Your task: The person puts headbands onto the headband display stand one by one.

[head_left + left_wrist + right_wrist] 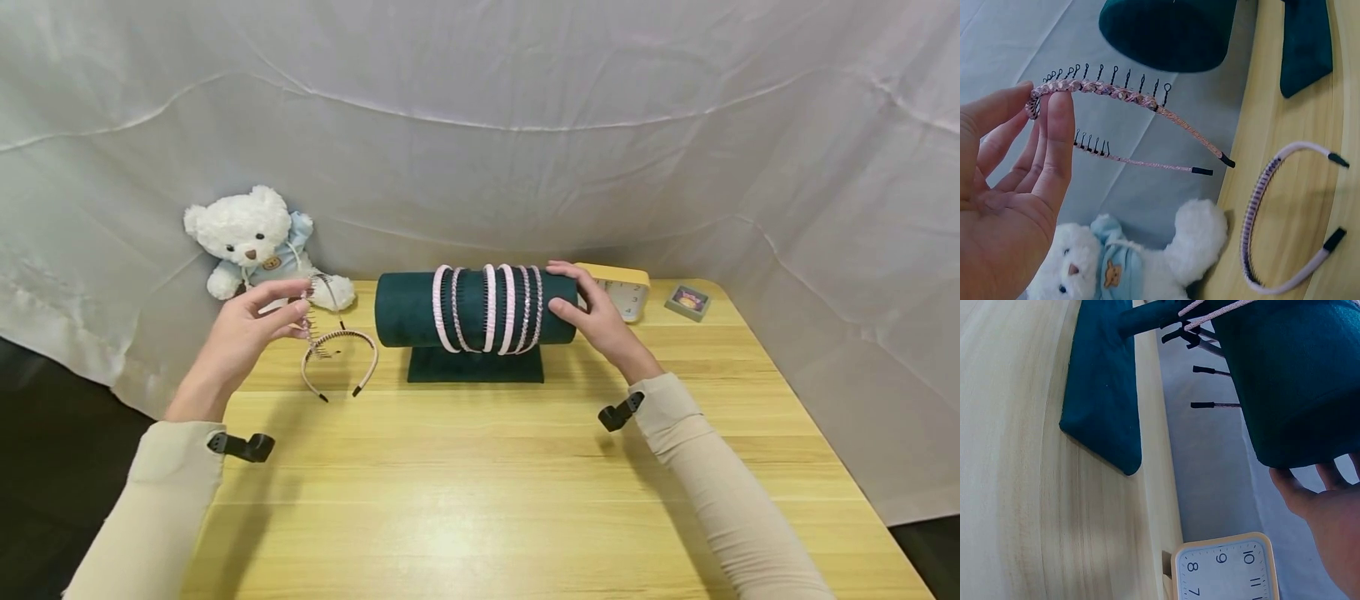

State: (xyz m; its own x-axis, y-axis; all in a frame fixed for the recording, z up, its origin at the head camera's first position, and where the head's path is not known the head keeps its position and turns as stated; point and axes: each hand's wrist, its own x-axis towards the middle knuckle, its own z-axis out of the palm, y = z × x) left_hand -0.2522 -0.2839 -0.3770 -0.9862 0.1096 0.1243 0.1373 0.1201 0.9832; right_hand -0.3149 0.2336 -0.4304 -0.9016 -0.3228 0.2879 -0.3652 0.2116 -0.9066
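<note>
My left hand (258, 321) pinches a pink beaded headband (1110, 91) with small black wire teeth near its middle, its black-tipped ends hanging in the air. Below it, a second pink headband (375, 354) lies on the table, its tips toward me. Several pink headbands (490, 308) ring the dark green cylinder stand (405, 310), side by side. My right hand (600, 321) grips the stand's right end, thumb in front and fingers over the top. In the right wrist view, black headband tips (1202, 405) stick out under the cylinder (1285, 381).
A white teddy bear (240, 229) in a blue top sits at the back left, behind my left hand. Behind the stand's right end is a yellow-framed clock (633, 292). A small grey square box (687, 302) lies further right. Pale curtains border the wooden table (465, 483).
</note>
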